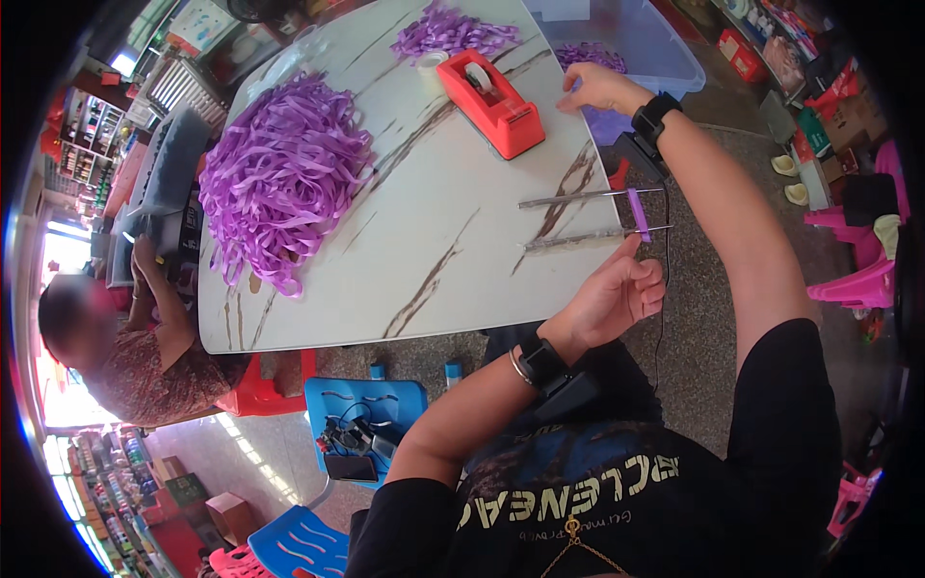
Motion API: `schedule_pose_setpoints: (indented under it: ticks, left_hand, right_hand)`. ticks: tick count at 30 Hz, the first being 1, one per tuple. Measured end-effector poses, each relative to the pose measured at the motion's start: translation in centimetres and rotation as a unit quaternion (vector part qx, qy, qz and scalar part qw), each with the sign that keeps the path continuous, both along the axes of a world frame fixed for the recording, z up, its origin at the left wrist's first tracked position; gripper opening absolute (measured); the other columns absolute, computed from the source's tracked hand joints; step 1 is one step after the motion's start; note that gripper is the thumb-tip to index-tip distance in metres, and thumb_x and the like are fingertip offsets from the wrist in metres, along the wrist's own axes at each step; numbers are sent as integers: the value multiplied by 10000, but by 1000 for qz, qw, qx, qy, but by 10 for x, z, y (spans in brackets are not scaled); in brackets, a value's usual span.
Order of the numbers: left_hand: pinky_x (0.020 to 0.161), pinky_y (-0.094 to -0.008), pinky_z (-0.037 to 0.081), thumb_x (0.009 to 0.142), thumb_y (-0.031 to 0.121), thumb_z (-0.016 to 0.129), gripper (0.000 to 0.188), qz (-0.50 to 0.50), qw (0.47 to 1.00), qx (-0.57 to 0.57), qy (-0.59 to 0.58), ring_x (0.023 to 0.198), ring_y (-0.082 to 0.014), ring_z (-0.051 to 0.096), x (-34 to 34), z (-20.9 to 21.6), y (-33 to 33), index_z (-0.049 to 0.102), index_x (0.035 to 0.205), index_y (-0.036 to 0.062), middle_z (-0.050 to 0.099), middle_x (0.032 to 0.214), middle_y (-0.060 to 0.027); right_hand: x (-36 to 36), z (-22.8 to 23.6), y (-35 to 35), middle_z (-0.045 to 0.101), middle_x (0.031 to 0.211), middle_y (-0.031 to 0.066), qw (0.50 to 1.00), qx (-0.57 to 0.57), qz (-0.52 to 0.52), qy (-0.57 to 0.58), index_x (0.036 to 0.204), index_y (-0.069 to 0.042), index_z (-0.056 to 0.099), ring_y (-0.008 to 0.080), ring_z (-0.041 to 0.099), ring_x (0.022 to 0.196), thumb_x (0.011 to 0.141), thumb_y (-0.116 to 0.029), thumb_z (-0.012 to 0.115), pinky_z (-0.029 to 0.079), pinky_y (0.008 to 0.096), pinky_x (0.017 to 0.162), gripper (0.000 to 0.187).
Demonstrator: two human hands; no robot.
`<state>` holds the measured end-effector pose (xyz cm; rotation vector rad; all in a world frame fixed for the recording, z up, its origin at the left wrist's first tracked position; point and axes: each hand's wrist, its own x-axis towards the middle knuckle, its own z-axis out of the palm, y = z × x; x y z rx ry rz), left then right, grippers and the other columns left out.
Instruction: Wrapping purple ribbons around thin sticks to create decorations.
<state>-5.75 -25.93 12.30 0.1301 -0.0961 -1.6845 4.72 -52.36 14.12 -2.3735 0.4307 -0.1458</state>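
Note:
Two thin metal rods (pixel 588 218) stick out over the right edge of a white marble-patterned table (pixel 453 250). A short purple ribbon strip (pixel 638 214) lies across their ends. My left hand (pixel 617 294) is just below the strip, fingers curled, its thumb tip reaching the strip's lower end. My right hand (pixel 597 89) is farther up at the table edge, fingers pointing toward a red tape dispenser (pixel 489 101). I cannot see whether it pinches anything. Both wrists wear black bands.
A large heap of purple ribbon (pixel 284 178) covers the table's left side, with a smaller heap (pixel 448 34) at the far end. A blue plastic bin (pixel 641 43) holds more ribbon. Another person (pixel 116 337) sits at the left. Blue and red stools (pixel 366 405) stand below the table.

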Motion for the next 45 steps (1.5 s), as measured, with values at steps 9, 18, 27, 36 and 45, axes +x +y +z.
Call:
schedule_pose_setpoints:
  ticks: [9,18,27,36,45]
  left_hand:
    - [638,-260,355,827,59,445,243,8,1000,10,-4,668,-123,400,2,0,3,344,977,221,364,721,14]
    - [636,-258,350,829,64,458,221,5,1000,11,-8,657,-119,396,1,1,3,370,956,222,359,721,15]
    - [630,-255,341,830,73,465,220,5,1000,14,-18,653,-115,393,0,2,2,371,960,225,355,722,17]
    - [624,-259,344,827,73,467,231,-3,1000,17,-23,654,-116,397,-1,4,0,365,966,227,355,717,19]
    - [634,-259,359,824,66,461,242,8,1000,13,-15,660,-119,405,1,2,3,359,982,218,361,715,19]
  right_hand:
    - [4,17,6,315,454,-36,988,20,-41,150,518,-68,472,81,246,361,656,-370,746,147,273,361,431]
    - [-17,-19,-8,376,465,-5,967,146,-122,166,561,-73,532,79,338,381,558,-699,675,219,260,373,642]
    - [-28,-15,-8,473,1186,142,924,320,-134,159,1213,-92,475,239,464,1096,683,-635,627,388,363,881,774]
    - [-32,3,-40,627,832,42,974,125,-136,-132,984,-40,613,93,493,708,795,-406,623,408,236,630,411]
    - [5,61,72,630,809,-40,989,141,25,36,911,-76,647,42,375,593,824,-386,583,240,199,442,328]
